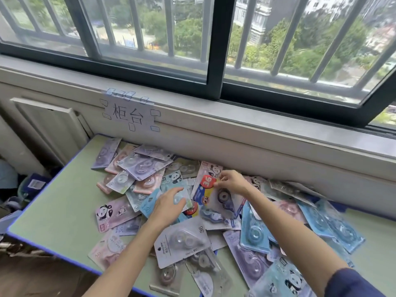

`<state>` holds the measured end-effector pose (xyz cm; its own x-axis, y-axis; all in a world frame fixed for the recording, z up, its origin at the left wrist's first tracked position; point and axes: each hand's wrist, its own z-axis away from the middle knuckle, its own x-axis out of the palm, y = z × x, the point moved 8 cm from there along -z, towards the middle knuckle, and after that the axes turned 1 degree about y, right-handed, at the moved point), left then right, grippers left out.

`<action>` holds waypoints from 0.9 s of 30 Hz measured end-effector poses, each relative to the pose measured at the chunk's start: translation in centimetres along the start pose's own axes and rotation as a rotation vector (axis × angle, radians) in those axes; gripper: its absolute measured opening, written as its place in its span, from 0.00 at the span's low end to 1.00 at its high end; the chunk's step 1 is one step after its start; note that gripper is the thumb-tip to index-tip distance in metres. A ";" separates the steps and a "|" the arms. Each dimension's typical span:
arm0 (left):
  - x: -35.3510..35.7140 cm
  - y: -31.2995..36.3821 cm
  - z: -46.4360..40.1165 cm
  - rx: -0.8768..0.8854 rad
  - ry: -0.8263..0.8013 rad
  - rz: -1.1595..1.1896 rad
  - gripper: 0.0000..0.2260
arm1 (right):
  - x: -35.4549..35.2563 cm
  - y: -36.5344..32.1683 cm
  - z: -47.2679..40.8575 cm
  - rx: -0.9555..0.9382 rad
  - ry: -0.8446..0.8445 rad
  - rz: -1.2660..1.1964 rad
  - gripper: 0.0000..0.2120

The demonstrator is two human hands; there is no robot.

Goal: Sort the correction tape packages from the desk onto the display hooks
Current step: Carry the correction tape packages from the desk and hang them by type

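Several correction tape packages lie in a loose heap (150, 168) across a green desk (60, 211) with a blue edge. My right hand (232, 182) pinches the top of a colourful package (211, 187) marked with a red "36" near the heap's middle. My left hand (168, 204) lies on a light blue package (177, 189) with its fingers spread and slightly bent. A grey package marked "36" (182, 243) lies just below my left wrist. No display hooks are in view.
A paper sign (130, 113) is taped to the wall under the window sill (257, 125). A barred window fills the top. A white radiator (49, 125) stands at the left, with bags and clutter (32, 185) on the floor beside the desk.
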<state>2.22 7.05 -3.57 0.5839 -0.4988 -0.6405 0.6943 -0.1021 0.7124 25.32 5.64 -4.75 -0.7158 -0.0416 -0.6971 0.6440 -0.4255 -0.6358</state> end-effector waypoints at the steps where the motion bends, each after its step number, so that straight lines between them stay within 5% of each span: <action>1: 0.0 0.5 -0.2 0.006 -0.008 0.036 0.19 | -1.0 -0.2 0.2 0.005 0.037 -0.125 0.07; 5: 0.0 2.4 -1.5 0.051 -0.038 0.175 0.24 | -3.3 -1.7 1.3 0.062 0.143 -0.606 0.09; 9: -0.7 3.6 -2.7 0.065 -0.064 0.398 0.29 | -2.4 -5.0 1.2 0.085 0.093 -0.825 0.09; 13: -3.2 3.3 -4.2 0.102 0.026 0.599 0.17 | -0.9 -8.0 0.7 0.047 0.086 -0.871 0.08; 16: -5.3 2.0 -4.8 0.131 0.096 0.558 0.11 | -0.2 -8.1 -0.2 0.096 0.151 -0.858 0.14; 22: -8.1 -2.9 -5.4 0.037 0.171 0.622 0.08 | 1.6 -1.1 -2.1 0.406 0.395 -0.324 0.14; 27: -9.6 -5.7 -5.0 -0.017 0.200 0.683 0.10 | 5.8 1.8 -2.2 0.691 0.265 -0.254 0.39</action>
<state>-5.19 16.70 -2.92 0.9556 -0.2792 -0.0940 0.1512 0.1909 0.9699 22.94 6.64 -10.72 -0.6741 0.3126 -0.6693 0.0930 -0.8629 -0.4967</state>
